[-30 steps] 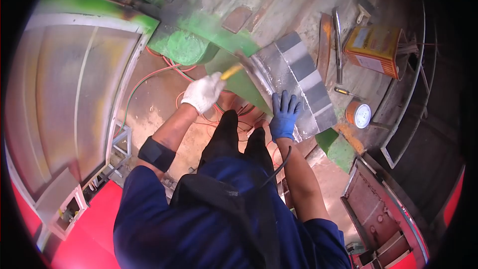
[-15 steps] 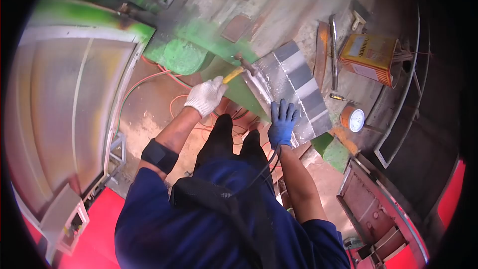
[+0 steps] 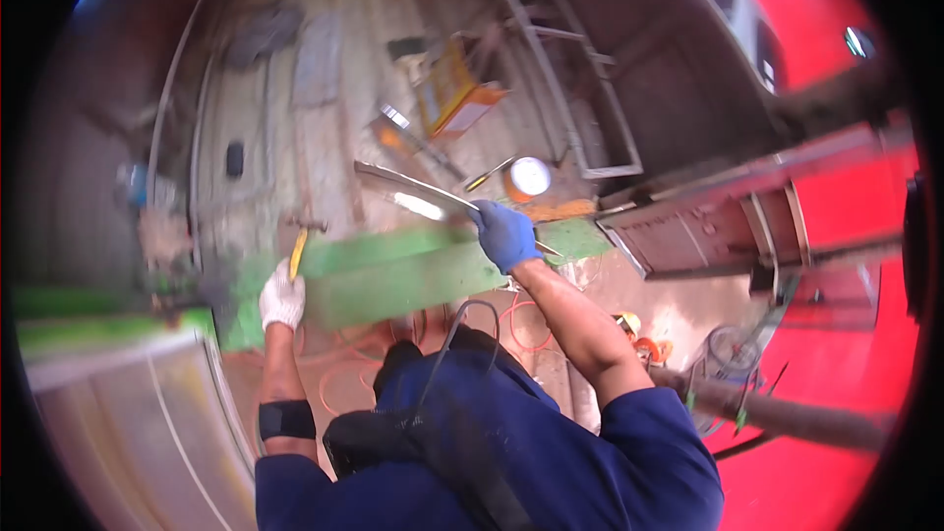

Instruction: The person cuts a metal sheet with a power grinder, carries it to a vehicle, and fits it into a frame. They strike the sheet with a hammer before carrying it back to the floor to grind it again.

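My left hand [image 3: 283, 297], in a white knit glove, is closed round the yellow handle of a hammer [image 3: 298, 252]. The hammer's head points away from me, over the green-painted edge [image 3: 383, 280] of the work surface. In a blue glove, my right hand [image 3: 506, 236] grips a thin metal panel [image 3: 418, 195] by its edge. The panel is tilted up and seen nearly edge-on, so most of its face is hidden. Part of it shines brightly. Some of the right fingers are hidden behind the panel.
Beyond the panel lie a yellow thinner can [image 3: 457, 98], a round tin [image 3: 529, 178] with a white top, and a screwdriver [image 3: 489, 174]. A metal frame [image 3: 602, 108] stands farther right. Orange hoses [image 3: 521, 320] run along the floor near my feet.
My right hand has gone from pressing flat on the panel to gripping its edge, and the panel has tilted up. The hammer has moved left, away from the panel. My view has turned right.
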Tool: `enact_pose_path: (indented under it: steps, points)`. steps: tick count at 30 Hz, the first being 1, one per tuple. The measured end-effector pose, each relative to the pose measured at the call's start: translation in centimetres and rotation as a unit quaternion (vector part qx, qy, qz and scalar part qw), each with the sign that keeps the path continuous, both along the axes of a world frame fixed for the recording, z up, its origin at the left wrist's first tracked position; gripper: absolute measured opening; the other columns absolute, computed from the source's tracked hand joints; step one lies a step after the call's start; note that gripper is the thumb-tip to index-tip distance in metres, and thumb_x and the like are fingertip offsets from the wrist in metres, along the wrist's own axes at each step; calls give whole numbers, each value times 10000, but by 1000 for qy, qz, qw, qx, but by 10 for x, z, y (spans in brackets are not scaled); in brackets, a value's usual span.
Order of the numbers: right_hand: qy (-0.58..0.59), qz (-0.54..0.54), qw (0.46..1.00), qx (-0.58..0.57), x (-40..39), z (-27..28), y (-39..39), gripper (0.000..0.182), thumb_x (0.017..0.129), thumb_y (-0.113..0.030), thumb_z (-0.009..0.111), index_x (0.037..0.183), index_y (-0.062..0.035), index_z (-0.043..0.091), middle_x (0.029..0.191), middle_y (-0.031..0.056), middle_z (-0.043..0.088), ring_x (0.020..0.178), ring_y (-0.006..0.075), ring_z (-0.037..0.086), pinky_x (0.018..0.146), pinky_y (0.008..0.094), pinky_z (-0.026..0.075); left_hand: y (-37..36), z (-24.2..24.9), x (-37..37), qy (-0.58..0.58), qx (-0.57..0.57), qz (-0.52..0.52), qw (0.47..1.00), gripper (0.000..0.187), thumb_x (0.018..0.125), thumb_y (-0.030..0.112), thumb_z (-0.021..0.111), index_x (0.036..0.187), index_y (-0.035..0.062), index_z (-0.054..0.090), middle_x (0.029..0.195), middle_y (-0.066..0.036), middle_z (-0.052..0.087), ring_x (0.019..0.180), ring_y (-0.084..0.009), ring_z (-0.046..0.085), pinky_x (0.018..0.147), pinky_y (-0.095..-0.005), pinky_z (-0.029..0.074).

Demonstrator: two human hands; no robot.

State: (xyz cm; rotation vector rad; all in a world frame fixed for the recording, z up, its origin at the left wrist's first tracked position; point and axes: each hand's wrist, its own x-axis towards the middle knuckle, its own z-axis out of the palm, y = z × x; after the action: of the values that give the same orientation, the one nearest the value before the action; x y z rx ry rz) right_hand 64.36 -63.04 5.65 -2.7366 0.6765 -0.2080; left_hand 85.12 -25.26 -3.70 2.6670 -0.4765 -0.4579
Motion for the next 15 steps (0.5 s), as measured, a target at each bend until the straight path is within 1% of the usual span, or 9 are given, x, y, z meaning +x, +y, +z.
enact_pose_path:
  steps: [2,4,6,8,9,11,12,14,15]
  points:
    - [1,-59,997,57,-4,35,-15,267,979,-317,588,1060,-83,685,916,207,712,835,427,683,730,530,535,-30,4,16,-19,-19,-31,999,477,909,244,601,1367,113,592,1212,-233,678,1102,-438,646,957,-489,530]
    - [5,-79,996,34,-26,59,-18,333,987,-372,567,1001,-60,683,911,224,703,865,438,674,742,529,531,-50,-18,31,-33,-51,-55,997,470,899,191,599,1360,100,608,1221,-215,679,1108,-422,646,970,-475,522]
    - [-115,-141,983,13,-61,73,-22,323,994,-352,563,978,-52,683,918,235,697,864,434,678,752,520,523,-80,-57,47,-131,4,-84,988,476,874,134,611,1346,75,621,1127,-231,649,1034,-439,633,938,-501,516]
    - [-181,-169,966,81,-102,114,-24,300,992,-337,580,982,-56,681,950,250,685,882,420,675,776,485,518,-128,-4,24,-167,55,-100,979,521,852,145,649,1370,95,613,1217,-221,634,1166,-431,588,1012,-514,477]
    - [-200,-191,959,62,-122,125,-27,300,992,-337,580,982,-56,681,950,250,685,882,420,675,776,485,518,-149,-24,32,-196,-40,-156,967,578,830,199,715,1377,53,598,1297,-221,617,1228,-427,569,1069,-505,455]
    - [-332,-217,909,126,-165,145,-31,277,1000,-309,604,1002,-43,683,914,185,698,841,302,680,780,405,513,-220,20,9,-89,-225,-279,930,634,824,240,749,1391,15,577,1368,-236,590,1268,-415,560,1105,-463,444]
    - [-342,-224,905,115,-184,156,-35,277,1000,-309,604,1002,-43,683,914,185,698,841,302,680,780,405,513,-251,83,-25,0,-321,-326,889,628,835,235,742,1393,4,572,1376,-225,589,1268,-390,568,1104,-444,444]
    - [-443,-285,813,250,-219,179,-48,273,1024,-285,598,1034,-28,687,878,62,659,842,146,595,774,321,490,-308,191,-95,158,-472,-399,770,599,863,214,716,1394,-16,563,1372,-194,596,1247,-328,588,1093,-401,446]
    - [-451,-284,812,239,-234,194,-59,273,1024,-285,598,1034,-28,687,878,62,659,842,146,595,774,321,490,-337,228,-122,223,-531,-429,696,577,880,199,696,1394,-25,558,1361,-173,603,1226,-292,601,1082,-377,447]
